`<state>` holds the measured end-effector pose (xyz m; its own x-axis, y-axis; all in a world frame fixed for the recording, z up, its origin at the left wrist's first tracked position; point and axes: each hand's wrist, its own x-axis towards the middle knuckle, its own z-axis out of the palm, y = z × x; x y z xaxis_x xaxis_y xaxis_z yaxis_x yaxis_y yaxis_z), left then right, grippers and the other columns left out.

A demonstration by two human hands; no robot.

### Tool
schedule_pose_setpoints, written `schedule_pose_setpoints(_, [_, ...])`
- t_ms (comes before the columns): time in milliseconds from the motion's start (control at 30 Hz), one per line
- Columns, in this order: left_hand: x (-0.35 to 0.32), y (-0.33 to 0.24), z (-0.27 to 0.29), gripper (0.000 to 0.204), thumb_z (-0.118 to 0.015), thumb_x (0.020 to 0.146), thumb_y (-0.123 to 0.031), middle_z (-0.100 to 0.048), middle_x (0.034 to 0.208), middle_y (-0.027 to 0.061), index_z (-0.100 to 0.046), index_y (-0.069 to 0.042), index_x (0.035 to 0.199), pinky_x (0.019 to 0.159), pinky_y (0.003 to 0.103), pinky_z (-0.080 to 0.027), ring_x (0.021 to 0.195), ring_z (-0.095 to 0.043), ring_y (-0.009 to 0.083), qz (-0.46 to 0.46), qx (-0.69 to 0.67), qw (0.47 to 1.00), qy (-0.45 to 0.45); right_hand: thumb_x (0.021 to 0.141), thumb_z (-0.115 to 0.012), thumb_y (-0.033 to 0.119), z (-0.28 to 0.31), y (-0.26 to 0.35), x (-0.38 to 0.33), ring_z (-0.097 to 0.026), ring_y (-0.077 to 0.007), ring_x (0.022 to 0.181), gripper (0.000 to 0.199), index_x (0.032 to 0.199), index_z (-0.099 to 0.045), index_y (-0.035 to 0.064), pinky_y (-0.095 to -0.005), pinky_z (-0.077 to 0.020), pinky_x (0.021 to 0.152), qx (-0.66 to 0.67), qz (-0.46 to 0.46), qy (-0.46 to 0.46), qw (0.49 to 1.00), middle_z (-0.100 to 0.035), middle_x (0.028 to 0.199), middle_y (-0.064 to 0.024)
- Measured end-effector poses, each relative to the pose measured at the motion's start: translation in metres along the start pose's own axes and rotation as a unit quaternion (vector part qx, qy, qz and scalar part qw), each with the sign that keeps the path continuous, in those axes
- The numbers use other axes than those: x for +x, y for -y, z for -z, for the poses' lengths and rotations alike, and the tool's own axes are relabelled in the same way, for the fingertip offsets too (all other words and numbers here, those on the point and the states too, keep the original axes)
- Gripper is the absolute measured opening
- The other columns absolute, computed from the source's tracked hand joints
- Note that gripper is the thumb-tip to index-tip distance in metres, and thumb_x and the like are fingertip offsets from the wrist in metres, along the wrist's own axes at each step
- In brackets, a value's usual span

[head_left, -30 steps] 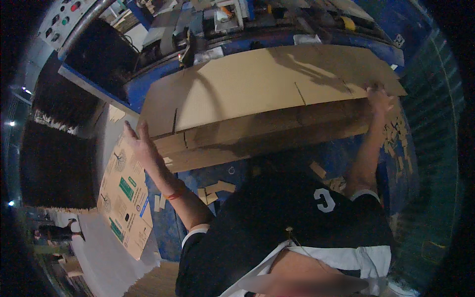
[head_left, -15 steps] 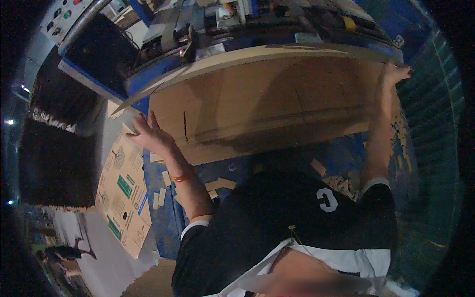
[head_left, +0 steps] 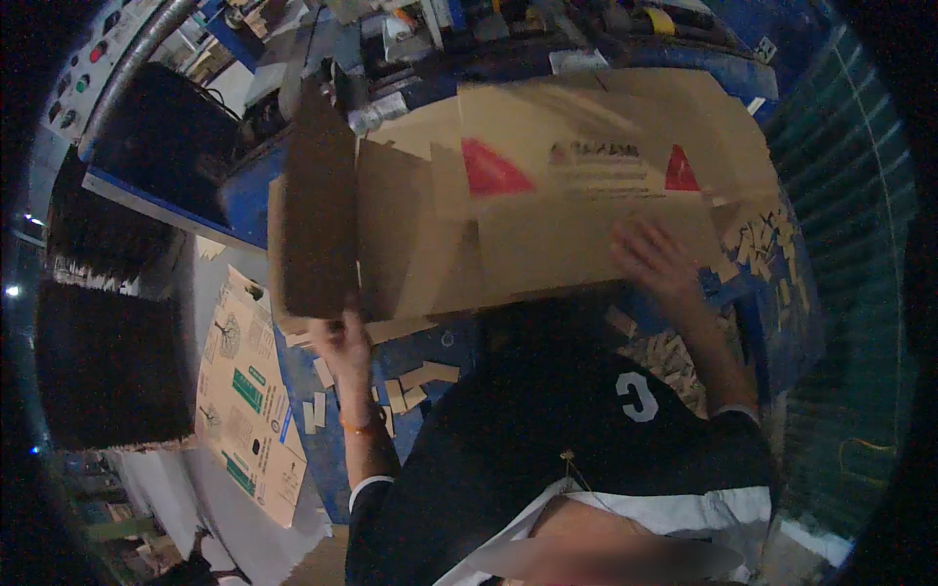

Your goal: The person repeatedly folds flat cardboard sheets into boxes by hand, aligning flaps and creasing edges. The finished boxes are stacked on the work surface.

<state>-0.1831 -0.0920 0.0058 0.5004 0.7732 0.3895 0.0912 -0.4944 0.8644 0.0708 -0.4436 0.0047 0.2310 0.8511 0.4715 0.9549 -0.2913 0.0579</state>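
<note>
A large brown cardboard sheet (head_left: 572, 234) with red triangular marks and dark print lies in front of me on the blue machine table (head_left: 469, 342). Its left part stands folded up as a darker, shadowed panel (head_left: 318, 215). My left hand (head_left: 342, 337) is at the near edge by that panel, fingers bent and closed on the cardboard; its fingertips are slightly blurred. Over the right half of the sheet, my right hand (head_left: 653, 256) has its fingers stretched and spread, palm down, smeared by motion. Whether it presses on the surface I cannot tell.
Several small cardboard scraps (head_left: 420, 381) litter the table, with heaps at the right (head_left: 767, 244). Left of the table lies a printed cardboard sheet (head_left: 249, 391) with green marks. Machine parts (head_left: 410, 39) run along the far side; a button panel (head_left: 88, 73) stands far left.
The raised plain sheet has come down, showing a printed face and an upright left panel. My left hand moved nearer and closed on its edge; my right hand left the far right corner, moving inward.
</note>
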Motion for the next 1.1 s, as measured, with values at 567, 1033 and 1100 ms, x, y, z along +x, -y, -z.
schedule_pose_setpoints(567, [0.047, -0.009, -0.044, 0.061, -0.05, 0.075, 0.004, -0.04, 0.141, 0.0124, -0.044, -0.01, 0.134, 0.108, 0.047, -0.029, 0.132, -0.036, 0.0298, -0.324, 0.285, 0.84, 0.33, 0.079, -0.063, 0.018, -0.04, -0.025, 0.037, -0.052, -0.0262, 0.117, 0.035, 0.114, -0.059, 0.0141, -0.0444, -0.0414, 0.096, -0.069, 0.123, -0.037, 0.989, -0.055, 0.125, -0.0053])
schedule_pose_setpoints(1033, [0.205, 0.034, -0.136, 0.054, -0.038, 0.087, -0.004, -0.04, 0.14, 0.0149, -0.031, -0.004, 0.141, 0.103, 0.04, -0.034, 0.129, -0.038, 0.0306, -0.346, 0.352, 0.865, 0.088, 0.091, -0.046, 0.043, -0.16, -0.125, 0.206, -0.043, -0.0273, 0.126, 0.047, 0.129, -0.052, 0.0173, -0.0487, -0.0287, 0.105, 0.237, -0.027, 0.021, 0.971, -0.046, 0.138, -0.0055])
schedule_pose_setpoints(1100, [0.209, 0.024, -0.151, 0.059, -0.044, 0.086, -0.008, -0.037, 0.141, 0.0168, -0.025, -0.001, 0.142, 0.103, 0.043, -0.033, 0.13, -0.035, 0.0338, -0.275, 0.447, 0.85, 0.049, 0.091, -0.045, 0.04, -0.181, -0.129, 0.233, -0.036, -0.0279, 0.13, 0.046, 0.13, -0.051, 0.0156, -0.0496, -0.0256, 0.107, 0.299, -0.151, 0.058, 0.941, -0.039, 0.142, -0.005])
